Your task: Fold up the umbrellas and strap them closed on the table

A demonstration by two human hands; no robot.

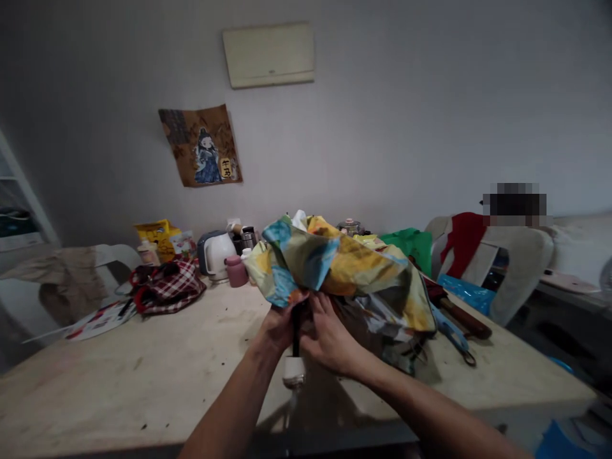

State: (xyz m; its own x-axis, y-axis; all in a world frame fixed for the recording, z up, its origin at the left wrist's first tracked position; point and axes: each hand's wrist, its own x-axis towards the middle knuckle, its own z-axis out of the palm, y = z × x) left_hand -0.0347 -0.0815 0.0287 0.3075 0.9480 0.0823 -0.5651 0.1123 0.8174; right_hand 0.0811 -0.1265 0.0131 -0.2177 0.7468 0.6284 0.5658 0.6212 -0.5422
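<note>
A half-folded umbrella with a yellow, blue and grey printed canopy bulges loosely above the table in front of me. Its dark shaft runs down toward me and ends in a white handle. My left hand is closed at the gathered lower edge of the canopy, left of the shaft. On the other side, my right hand has its fingers wrapped against the fabric beside the shaft. The fingertips of both hands are partly hidden by cloth and shadow.
Right of the canopy lie a blue folded umbrella and a brown handle. A plaid bag, a white kettle and a pink jar stand behind left on the table. A person's head shows behind a chair.
</note>
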